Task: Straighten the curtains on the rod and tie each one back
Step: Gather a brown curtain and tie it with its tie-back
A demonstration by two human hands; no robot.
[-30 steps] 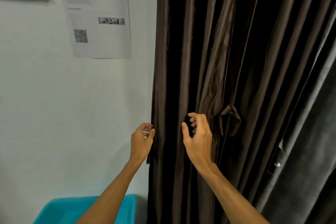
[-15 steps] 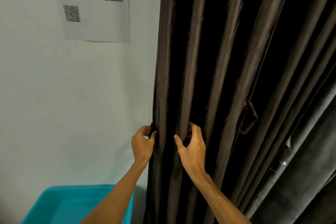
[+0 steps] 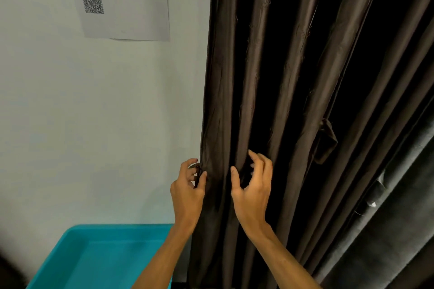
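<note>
I'm pinching the curtain [image 3: 270, 77] edge in my left hand [image 3: 187, 187], probably to anchor it. My right hand [image 3: 252, 187] is hovering at the next fold, fingers loosely spread and holding nothing. The tie [image 3: 327, 141] is hanging up-right of it.

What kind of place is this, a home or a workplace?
Probably an indoor workstation or test room, not clearly a home: a printed sheet with a QR code hangs on the white wall, and a teal plastic bin stands below, beside a dark brown curtain.
</note>
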